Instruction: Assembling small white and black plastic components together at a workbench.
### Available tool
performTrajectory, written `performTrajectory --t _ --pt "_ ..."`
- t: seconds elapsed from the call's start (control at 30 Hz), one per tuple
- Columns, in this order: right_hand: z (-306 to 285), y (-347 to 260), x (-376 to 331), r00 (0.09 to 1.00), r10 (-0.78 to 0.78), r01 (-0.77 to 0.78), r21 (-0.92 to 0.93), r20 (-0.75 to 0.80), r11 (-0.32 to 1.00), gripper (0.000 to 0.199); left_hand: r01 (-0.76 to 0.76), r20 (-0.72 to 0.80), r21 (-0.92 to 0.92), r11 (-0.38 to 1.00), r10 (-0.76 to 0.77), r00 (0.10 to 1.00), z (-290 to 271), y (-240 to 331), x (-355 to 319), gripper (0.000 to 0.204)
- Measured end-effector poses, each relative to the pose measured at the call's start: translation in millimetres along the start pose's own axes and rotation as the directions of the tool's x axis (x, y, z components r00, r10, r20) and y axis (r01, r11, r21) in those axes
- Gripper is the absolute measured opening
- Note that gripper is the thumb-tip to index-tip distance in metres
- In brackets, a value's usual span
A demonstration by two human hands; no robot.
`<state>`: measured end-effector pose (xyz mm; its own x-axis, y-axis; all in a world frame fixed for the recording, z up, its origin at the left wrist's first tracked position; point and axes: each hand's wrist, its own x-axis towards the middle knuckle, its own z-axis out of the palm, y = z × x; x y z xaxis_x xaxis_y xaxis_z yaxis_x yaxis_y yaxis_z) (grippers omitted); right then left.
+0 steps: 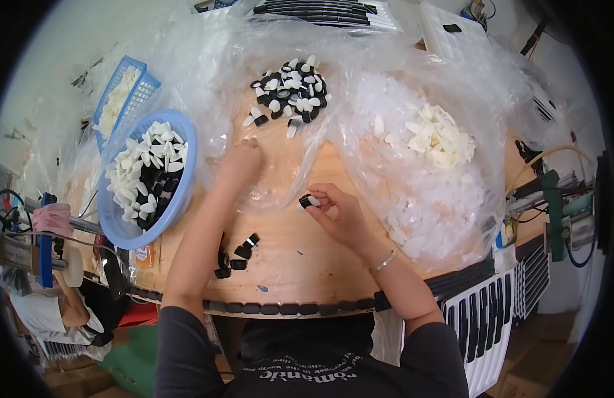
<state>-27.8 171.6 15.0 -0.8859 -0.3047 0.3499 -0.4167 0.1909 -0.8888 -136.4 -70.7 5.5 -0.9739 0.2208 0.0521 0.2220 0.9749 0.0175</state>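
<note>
My right hand [339, 215] pinches a small black piece with a white rounded tip [309, 201] between thumb and fingers, above the wooden table. My left hand [242, 160] is lowered onto the clear plastic sheet, its fingers drawn together. Whatever they may hold is hidden. Just beyond it lies a pile of black-and-white pieces [290, 89]. Left of my left arm, a blue oval basin [190, 142] holds loose white tips [150, 152] and black parts [162, 186]. A few black parts [243, 249] lie nearer me, beside my left forearm.
On the right, a plastic bag [433, 219] spreads under white flakes and a heap of cream pieces [443, 136]. A blue basket [144, 89] stands behind the basin. Black pieces line the table's front edge [290, 309]. Machines flank both sides; another person [61, 308] sits at left.
</note>
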Motion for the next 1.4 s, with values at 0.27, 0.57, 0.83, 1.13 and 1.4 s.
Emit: performTrajectory --t 0.27,0.57,0.83,1.13,1.4 --pt "10.5 7.1 5.7 0.999 0.037 -0.037 0.054 -0.006 0.998 0.034 0.04 -0.47 -0.1 0.994 -0.083 0.879 10.9 0.5 2.2 0.015" --pt "-2.7 10.9 -1.5 0.996 0.067 -0.067 0.0 -0.056 0.998 0.033 -0.153 -0.134 -0.612 0.776 0.089 0.987 13.2 12.4 -12.9 0.033" --pt "13.5 29.9 74.3 0.93 0.368 -0.239 0.742 -0.01 0.626 0.035 -0.42 -0.293 -0.385 0.822 0.323 0.9 10.7 38.8 -19.8 0.04" --pt "21.0 75.9 99.1 0.926 0.312 -0.15 0.552 -0.212 0.821 0.036 -0.416 -0.32 0.15 0.897 0.442 0.838 16.1 43.4 81.6 0.057" --pt "15.3 75.7 86.5 0.939 0.328 -0.335 -0.055 -0.108 0.941 0.045 -0.334 -0.447 0.259 0.906 0.419 0.79 49.6 13.5 170.3 0.038"
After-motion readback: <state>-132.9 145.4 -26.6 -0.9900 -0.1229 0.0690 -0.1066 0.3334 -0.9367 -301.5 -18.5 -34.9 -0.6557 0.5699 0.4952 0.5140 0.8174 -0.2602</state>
